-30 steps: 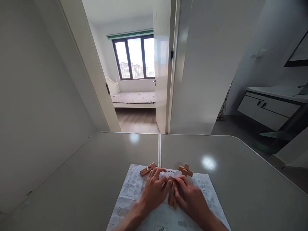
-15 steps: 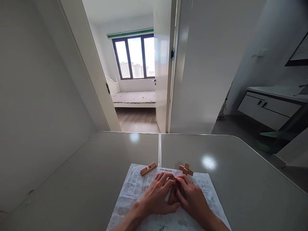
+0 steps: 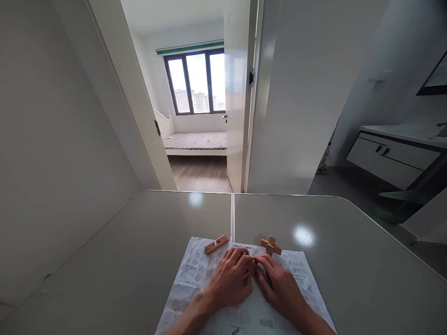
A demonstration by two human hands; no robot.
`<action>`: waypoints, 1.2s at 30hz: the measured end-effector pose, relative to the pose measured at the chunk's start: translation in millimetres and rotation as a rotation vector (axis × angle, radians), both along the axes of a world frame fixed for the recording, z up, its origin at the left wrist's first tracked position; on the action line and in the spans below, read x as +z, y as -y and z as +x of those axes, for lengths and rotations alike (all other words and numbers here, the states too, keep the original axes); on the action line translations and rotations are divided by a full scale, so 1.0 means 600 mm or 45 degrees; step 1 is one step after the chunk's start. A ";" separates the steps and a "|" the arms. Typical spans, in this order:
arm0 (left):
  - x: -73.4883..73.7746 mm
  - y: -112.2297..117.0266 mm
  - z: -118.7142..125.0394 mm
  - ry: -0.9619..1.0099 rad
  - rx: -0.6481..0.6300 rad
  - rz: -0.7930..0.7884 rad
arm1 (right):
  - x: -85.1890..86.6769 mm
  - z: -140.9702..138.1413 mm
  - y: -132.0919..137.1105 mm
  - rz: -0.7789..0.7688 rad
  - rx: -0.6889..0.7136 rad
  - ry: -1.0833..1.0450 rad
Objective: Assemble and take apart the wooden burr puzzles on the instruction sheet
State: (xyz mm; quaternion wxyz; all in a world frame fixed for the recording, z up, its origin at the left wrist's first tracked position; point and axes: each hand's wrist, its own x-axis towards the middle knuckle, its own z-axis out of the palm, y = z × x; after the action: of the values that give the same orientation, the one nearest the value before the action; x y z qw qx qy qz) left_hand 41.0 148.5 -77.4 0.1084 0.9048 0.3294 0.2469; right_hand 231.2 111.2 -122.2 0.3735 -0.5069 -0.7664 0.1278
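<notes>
My left hand (image 3: 233, 278) is over the printed paper sheet (image 3: 195, 260), its fingers curled inward. My right hand (image 3: 279, 281) meets it from the other side, fingers bent and tips touching near the left fingertips. Whatever the two hands hold between them is hidden by the fingers. Just beyond the left hand, a notched wooden bar (image 3: 216, 244) lies across the sheet's far edge. Past the right fingers sits a cross-shaped wooden puzzle piece (image 3: 271, 245), made of interlocked bars.
The sheet lies on a glossy grey table (image 3: 115, 270) with a pale seam (image 3: 233, 216) down its middle. Beyond are an open door (image 3: 235, 116), a bed (image 3: 199, 141) under a window, and a vanity cabinet (image 3: 391, 156) at right.
My left thumb has drawn back from the gap between the hands and tucked in under the left fingers. Both wooden pieces on the sheet stay in place.
</notes>
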 end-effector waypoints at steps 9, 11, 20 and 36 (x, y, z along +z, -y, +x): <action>-0.031 -0.018 -0.004 0.060 0.362 0.037 | -0.009 0.001 0.001 0.014 -0.084 -0.007; -0.035 -0.020 -0.007 0.050 0.417 0.056 | -0.009 0.001 0.001 0.011 -0.083 -0.006; -0.036 -0.031 -0.018 -0.019 0.558 0.182 | -0.004 0.000 0.003 -0.025 -0.071 -0.009; -0.078 -0.053 -0.028 -0.039 0.807 0.297 | -0.010 0.001 0.002 -0.025 -0.065 -0.037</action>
State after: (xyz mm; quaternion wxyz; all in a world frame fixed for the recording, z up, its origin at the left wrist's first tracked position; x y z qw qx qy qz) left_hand 24.4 180.3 -124.1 -0.0829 0.7674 0.5655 0.2906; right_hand 231.8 110.3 -128.0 0.3827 -0.5279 -0.7464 0.1332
